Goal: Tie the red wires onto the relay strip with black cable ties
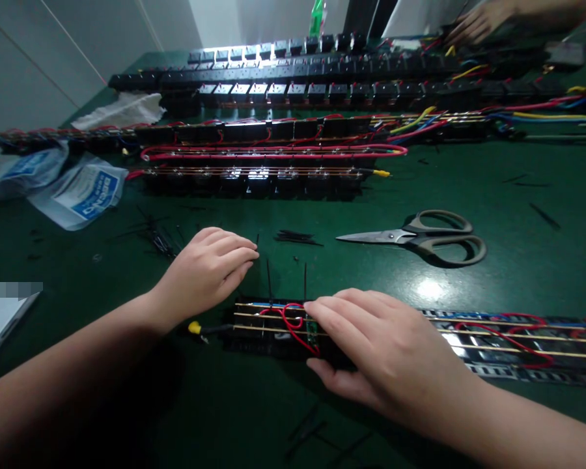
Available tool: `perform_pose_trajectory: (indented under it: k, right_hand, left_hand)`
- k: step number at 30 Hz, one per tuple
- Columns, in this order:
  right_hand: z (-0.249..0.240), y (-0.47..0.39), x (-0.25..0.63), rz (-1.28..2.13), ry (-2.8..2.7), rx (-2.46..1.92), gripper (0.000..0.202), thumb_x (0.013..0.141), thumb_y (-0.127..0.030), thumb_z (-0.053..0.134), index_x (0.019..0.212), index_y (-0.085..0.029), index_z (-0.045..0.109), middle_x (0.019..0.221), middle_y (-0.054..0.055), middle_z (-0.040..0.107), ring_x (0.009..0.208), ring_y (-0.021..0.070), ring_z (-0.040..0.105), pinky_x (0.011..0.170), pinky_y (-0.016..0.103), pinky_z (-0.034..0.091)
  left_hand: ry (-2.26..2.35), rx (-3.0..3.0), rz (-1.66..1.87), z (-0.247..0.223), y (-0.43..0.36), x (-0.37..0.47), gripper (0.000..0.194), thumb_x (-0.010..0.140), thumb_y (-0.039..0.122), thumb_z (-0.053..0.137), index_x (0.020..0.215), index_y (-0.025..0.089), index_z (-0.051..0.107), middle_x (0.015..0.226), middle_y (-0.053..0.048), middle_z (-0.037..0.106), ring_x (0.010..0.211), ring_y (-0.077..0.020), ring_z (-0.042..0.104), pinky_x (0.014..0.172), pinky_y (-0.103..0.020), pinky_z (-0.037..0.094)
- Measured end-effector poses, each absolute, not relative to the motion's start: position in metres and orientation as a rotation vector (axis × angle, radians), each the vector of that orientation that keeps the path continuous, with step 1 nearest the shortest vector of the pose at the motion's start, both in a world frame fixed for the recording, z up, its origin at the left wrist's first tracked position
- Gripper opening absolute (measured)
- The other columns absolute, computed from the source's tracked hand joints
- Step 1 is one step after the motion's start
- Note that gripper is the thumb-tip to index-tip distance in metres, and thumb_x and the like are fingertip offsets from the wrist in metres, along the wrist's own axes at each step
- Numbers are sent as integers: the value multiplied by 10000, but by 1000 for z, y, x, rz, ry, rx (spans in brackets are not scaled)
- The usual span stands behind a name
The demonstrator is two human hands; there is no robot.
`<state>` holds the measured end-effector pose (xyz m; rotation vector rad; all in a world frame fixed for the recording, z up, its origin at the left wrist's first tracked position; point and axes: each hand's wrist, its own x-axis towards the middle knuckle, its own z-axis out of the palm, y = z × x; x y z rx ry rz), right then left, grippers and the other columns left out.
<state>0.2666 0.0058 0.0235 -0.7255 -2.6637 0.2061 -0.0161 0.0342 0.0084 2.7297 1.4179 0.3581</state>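
A long black strip assembly (254, 335) with brass-coloured rods and red and blue wires lies across the near table. My right hand (376, 345) grips it from above, fingers on the far side and thumb on the near side, beside a small green circuit board (312, 332). Two black cable ties (269, 280) stick up from its far edge. My left hand (215, 267) hovers beyond the strip's left end, fingers and thumb pinched together. A thin black cable tie tip (258, 241) shows at the fingertips. A yellow-tipped lead (194, 327) comes from the strip's left end.
Scissors (410, 238) lie beyond my right hand. Loose cable ties (297, 237) are left of them, with another bunch (161, 241) behind my left wrist. Similar wired strips (254, 172) line the back, near plastic bags (85, 192). Another person's hand (483, 23) is at top right.
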Motion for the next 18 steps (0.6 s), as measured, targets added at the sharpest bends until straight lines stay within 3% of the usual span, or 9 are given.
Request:
perform_pose_trajectory:
  k: [5,7,10,13,18]
  right_hand:
    - [22,5,267,204,-2667,-727,335,840,-287,662,1123,-113,625,958,87,731,820,241,643,659,372,516]
    - [22,5,267,201,-2665,-721,336,846,-289,655,1130,-113,621,959,87,730,819,238,642,662,369,513]
    - [22,5,266,198,-2663,-715,336,845,-285,657,1129,-110,619,960,86,729,821,238,641,664,369,515]
    - [22,6,267,189,-2662,-716,342,834,-285,672,1123,-111,619,956,80,729,815,240,640,656,372,518]
    - [24,5,268,193,-2666,-714,355,829,-290,681,1127,-109,615,959,75,727,810,242,638,648,379,523]
  left_hand:
    - [1914,2633,585,8,36,-23,242,941,257,461,1050,216,673,1177,-69,714,1108,-256,648,1000,-448,468]
    - [2095,2563,614,5,40,-28,298,949,285,451,1151,194,650,1250,-92,685,1175,-272,622,1029,-464,460]
    - [2255,2444,390,-3,45,-35,529,962,406,433,1393,105,496,1438,-189,539,1338,-333,505,1098,-517,413]
    - [2203,2424,182,-10,49,-37,625,978,487,380,1443,73,444,1487,-214,476,1394,-340,443,1128,-523,396]
    - [1927,2547,276,-7,48,-34,496,980,390,419,1379,120,531,1443,-145,547,1351,-277,503,1142,-471,419]
